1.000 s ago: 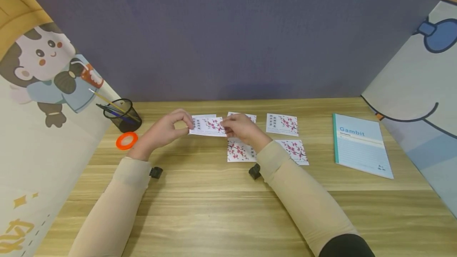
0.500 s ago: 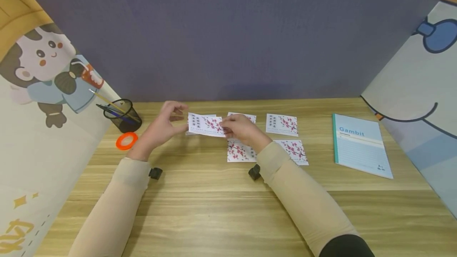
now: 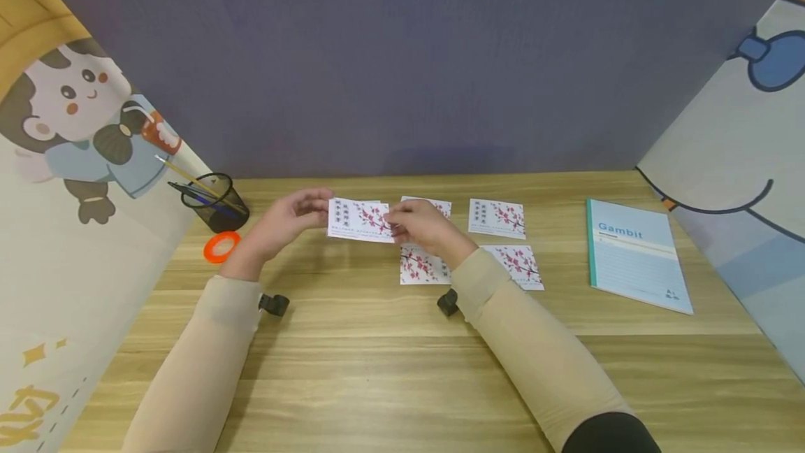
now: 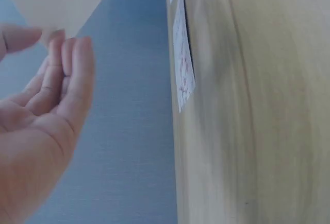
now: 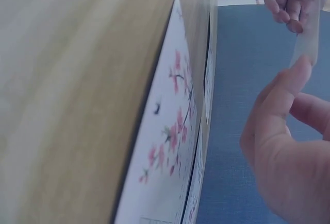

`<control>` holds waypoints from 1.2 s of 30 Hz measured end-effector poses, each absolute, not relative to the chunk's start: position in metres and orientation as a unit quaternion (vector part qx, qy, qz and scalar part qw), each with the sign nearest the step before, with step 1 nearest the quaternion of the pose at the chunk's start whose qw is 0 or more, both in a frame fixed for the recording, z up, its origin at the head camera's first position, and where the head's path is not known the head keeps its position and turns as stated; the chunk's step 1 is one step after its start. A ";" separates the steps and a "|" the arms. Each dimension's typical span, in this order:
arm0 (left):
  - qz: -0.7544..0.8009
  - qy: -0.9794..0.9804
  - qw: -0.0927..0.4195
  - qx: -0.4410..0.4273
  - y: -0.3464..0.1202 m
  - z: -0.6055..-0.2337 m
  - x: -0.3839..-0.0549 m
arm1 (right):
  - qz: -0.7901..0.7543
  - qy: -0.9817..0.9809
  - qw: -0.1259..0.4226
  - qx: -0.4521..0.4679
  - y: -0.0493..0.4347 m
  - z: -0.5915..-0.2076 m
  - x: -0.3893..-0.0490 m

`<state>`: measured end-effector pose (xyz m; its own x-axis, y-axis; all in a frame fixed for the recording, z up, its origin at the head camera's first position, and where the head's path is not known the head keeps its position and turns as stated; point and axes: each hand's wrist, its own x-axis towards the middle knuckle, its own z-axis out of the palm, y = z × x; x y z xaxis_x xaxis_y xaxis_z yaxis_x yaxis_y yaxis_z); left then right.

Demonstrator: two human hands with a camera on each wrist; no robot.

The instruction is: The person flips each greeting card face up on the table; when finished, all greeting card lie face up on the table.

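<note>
In the head view my right hand (image 3: pixel 429 228) pinches a white card (image 3: pixel 352 221) by its right end, raised above the table. Pink blossoms on a branch and dark characters are printed on the card. At its left edge is my left hand (image 3: pixel 283 228), thumb and fingers spread apart. The left wrist view shows the left fingertips (image 4: pixel 82 46) close by the card's plain back (image 4: pixel 62 2); contact is hard to tell. Behind the held card, another card (image 3: pixel 371 201) is mostly hidden. Similar cards lie to the right, including a blossom card (image 3: pixel 497 219) and one with reversed print (image 3: pixel 423 265).
A black mesh pen cup (image 3: pixel 216 205) with pens stands at the back left, an orange ring (image 3: pixel 221 237) beside it. At the right lies a light-blue notebook (image 3: pixel 638 257). A grey-blue partition (image 3: pixel 402 68) closes off the table's back edge.
My left hand has let go of the card's left end, opened, then come back to that edge. The card has turned up to face the head camera more, still pinched by my right hand.
</note>
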<state>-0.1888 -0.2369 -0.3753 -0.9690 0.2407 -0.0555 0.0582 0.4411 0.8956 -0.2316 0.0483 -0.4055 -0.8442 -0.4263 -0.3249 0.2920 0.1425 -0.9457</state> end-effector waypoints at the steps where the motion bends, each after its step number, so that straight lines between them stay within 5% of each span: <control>1: 0.528 0.840 0.093 0.083 -0.237 -0.375 -0.189 | -0.651 0.706 0.275 -0.049 0.048 -0.405 -0.231; 36: 0.354 0.911 0.210 -0.019 -0.228 -0.385 -0.185 | -0.493 0.799 0.318 -0.130 0.030 -0.412 -0.221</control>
<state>-0.1853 -0.2281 -0.3848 -0.9114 0.1131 -0.3956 -0.1833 0.7493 0.6364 -0.2210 0.0303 -0.4116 -0.7637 -0.5208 -0.3815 0.1066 0.4810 -0.8702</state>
